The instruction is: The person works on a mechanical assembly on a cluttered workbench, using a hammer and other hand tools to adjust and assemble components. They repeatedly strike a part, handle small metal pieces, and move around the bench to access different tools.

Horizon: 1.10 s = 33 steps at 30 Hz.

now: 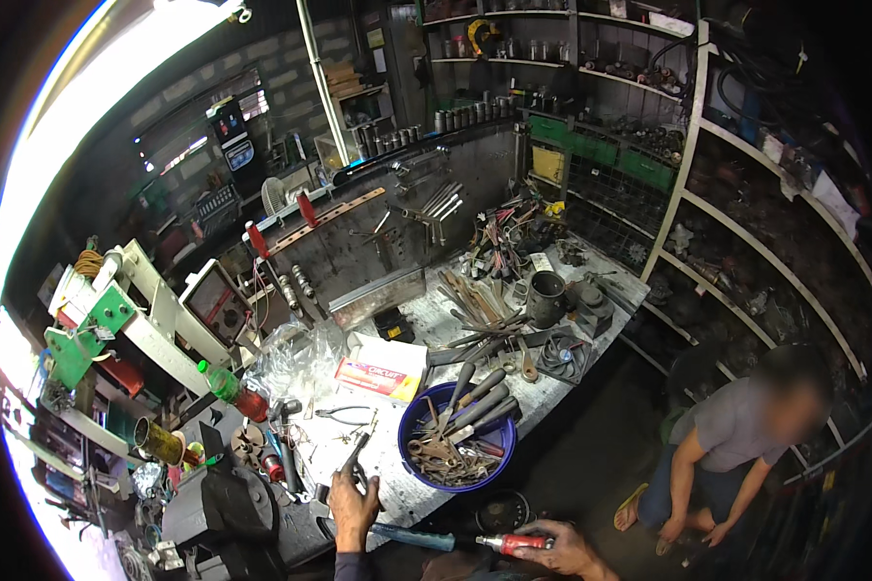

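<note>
My left hand [355, 507] is over the near edge of the workbench, its fingers closed around a slim dark tool [358, 453] that points up and away; its exact kind is unclear. At the lower edge, my right hand [560, 550] grips a red cylindrical tool [513, 544] with a dark end pointing left. Between the hands lies a blue handle [415, 536], its far left end partly behind my left wrist. Just beyond my hands stands a blue-purple basin [504, 467] full of files, pliers and small metal parts. Pliers [343, 415] with spread handles rest left of it.
A bench vise [225, 508] occupies the near left. A red-and-white box [382, 370], a green-capped bottle [234, 389] and a dark metal pot [545, 298] stand on the bench [606, 281]. A person [722, 455] crouches at right, before loaded shelves [683, 208].
</note>
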Motion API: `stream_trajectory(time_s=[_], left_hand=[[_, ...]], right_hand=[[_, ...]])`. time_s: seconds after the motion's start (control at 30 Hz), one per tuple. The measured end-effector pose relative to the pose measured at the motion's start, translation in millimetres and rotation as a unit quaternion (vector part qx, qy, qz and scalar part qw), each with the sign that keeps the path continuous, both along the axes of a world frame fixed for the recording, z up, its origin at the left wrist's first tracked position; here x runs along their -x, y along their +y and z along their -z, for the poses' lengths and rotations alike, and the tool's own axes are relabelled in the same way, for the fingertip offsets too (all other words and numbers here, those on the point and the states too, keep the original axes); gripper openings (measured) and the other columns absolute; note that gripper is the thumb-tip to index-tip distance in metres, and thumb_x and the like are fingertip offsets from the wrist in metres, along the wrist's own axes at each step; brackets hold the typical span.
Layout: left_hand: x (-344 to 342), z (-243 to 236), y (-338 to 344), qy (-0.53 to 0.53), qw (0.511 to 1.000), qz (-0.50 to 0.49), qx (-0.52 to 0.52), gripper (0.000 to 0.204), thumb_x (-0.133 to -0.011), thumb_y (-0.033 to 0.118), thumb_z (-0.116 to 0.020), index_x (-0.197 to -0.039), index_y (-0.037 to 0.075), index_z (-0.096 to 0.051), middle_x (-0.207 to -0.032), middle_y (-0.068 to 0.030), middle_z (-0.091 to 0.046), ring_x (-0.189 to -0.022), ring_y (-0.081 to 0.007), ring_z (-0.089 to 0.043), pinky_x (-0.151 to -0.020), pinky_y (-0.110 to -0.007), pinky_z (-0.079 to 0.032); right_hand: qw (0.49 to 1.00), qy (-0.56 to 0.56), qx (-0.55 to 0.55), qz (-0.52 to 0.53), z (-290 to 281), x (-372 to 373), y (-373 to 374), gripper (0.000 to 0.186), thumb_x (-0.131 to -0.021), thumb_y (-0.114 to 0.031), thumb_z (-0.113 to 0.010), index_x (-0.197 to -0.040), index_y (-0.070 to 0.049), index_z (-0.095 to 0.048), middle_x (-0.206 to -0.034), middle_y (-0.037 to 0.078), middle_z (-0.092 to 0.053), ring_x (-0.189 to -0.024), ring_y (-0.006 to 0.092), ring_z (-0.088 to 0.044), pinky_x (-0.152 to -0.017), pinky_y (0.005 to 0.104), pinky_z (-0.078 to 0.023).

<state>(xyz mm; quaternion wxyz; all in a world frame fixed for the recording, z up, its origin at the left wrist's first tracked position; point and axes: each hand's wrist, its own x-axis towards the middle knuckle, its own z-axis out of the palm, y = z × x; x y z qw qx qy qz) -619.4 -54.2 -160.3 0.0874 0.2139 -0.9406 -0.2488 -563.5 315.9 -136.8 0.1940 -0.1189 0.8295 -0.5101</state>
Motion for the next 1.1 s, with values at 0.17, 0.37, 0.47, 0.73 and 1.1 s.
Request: stream_trajectory(time_s=[0.17,0.37,0.47,0.73,1.1], left_hand=[[-16.0,-94.8,97.6,-0.108,0.834,0.404,-0.359,0.082,-0.084,0.018,-0.079,-0.153,0.002,-0.038,-0.148,-0.0216,-0.049,-0.134,-0.0313,-0.052,-0.115,-0.039,-0.039],[-5.7,-92.8,175.6,-0.09,0.907,0.268,-0.312,0.1,-0.075,0.022,-0.083,-0.155,0.001,-0.028,-0.124,-0.0272,-0.065,-0.113,-0.0365,-0.067,-0.094,-0.04,-0.054],[-8.9,-76.7,159.1,-0.015,0.91,0.234,-0.343,0.078,-0.077,0.02,-0.079,-0.143,0.0,-0.044,-0.1,-0.0174,-0.071,-0.092,-0.0283,-0.07,-0.088,-0.04,-0.055],[-43.9,-94.3,150.2,0.129,0.815,-0.155,-0.543,0.023,-0.073,0.003,-0.08,-0.092,0.003,-0.067,-0.072,-0.0006,-0.062,-0.056,-0.0087,-0.054,-0.048,-0.023,-0.042],[-22.9,-92.1,276.6,0.364,0.664,-0.466,-0.458,0.024,-0.082,0.007,-0.071,-0.1,0.01,-0.055,-0.063,0.0002,-0.048,-0.044,-0.0111,-0.045,-0.038,-0.026,-0.039]], right_hand=[[0.975,0.022,0.008,-0.219,-45.7,81.7,23.7,0.048,-0.083,-0.046,-0.079,-0.108,-0.006,-0.069,-0.089,0.015,-0.073,-0.083,0.03,-0.073,-0.074,0.0385,-0.057],[0.954,-0.057,0.002,-0.296,-94.0,138.5,-6.5,0.07,-0.088,-0.061,-0.069,-0.123,-0.003,-0.057,-0.095,0.022,-0.073,-0.093,0.0391,-0.071,-0.085,0.0441,-0.055],[0.954,0.072,-0.048,-0.286,-106.7,176.6,-11.5,0.066,-0.088,-0.06,-0.069,-0.129,-0.01,-0.06,-0.115,0.018,-0.071,-0.107,0.0322,-0.069,-0.092,0.0414,-0.053],[0.927,0.363,0.095,-0.002,-165.4,459.9,-76.2,0.027,-0.093,-0.031,-0.069,-0.109,-0.01,-0.071,-0.091,0.014,-0.073,-0.085,0.0288,-0.072,-0.075,0.039,-0.054],[0.853,0.508,-0.106,-0.048,-231.9,712.7,-219.9,0.06,-0.092,-0.025,-0.068,-0.147,-0.016,-0.045,-0.111,0.03,-0.068,-0.103,0.0467,-0.067,-0.091,0.0522,-0.054]])
